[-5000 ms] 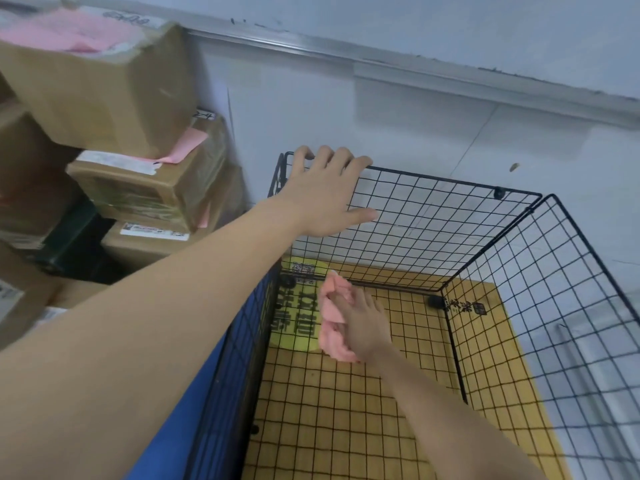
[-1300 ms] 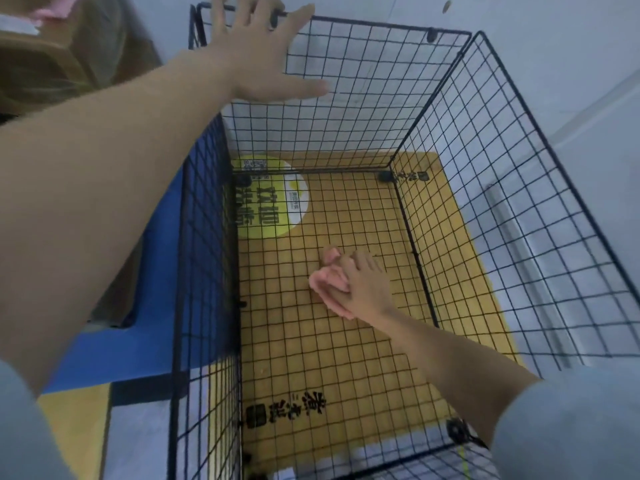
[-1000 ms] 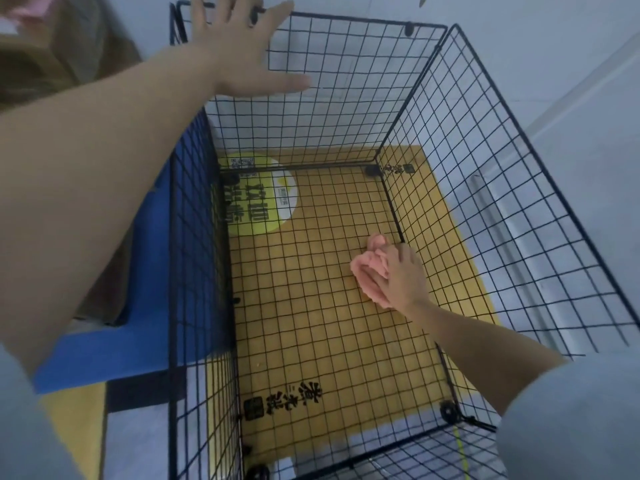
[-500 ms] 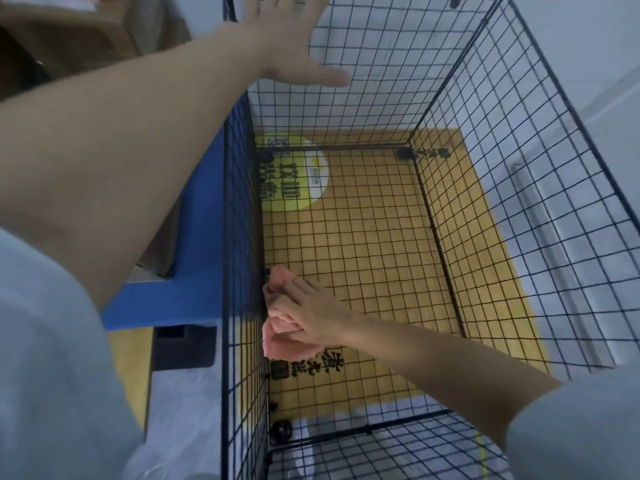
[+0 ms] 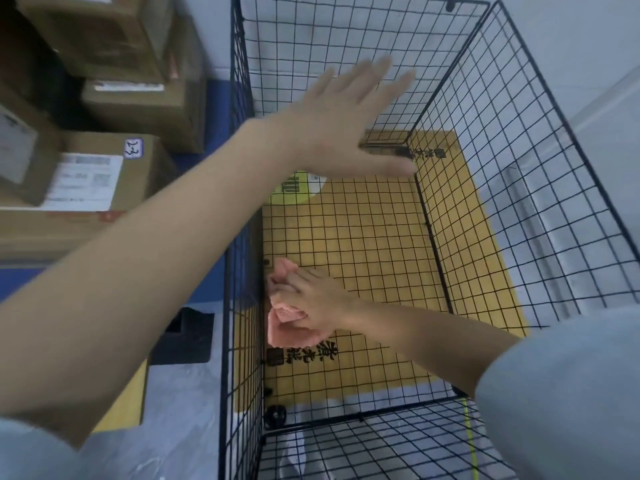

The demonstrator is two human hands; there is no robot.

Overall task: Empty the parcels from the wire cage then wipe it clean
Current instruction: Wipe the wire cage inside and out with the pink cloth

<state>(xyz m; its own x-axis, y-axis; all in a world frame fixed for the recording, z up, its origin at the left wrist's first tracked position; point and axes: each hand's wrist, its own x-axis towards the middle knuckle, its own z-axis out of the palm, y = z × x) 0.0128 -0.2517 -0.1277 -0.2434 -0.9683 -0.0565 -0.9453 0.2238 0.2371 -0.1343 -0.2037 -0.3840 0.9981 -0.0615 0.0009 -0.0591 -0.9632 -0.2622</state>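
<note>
Your left hand (image 5: 349, 126) has left the wire cage's (image 5: 485, 133) far rim and floats open, fingers spread, blurred. Below that forearm your right hand (image 5: 313, 301) grips the pink cloth (image 5: 287, 329) against the side wall, no longer mid-floor: wiping has moved on. Parcels (image 5: 104, 168) sit outside, beyond your left arm.

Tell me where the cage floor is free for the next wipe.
Free: cage floor between the right hand holding the pink cloth and the right wall, back to the round sticker. Crowded: left wall at the cloth; left hand open over the far end.
</note>
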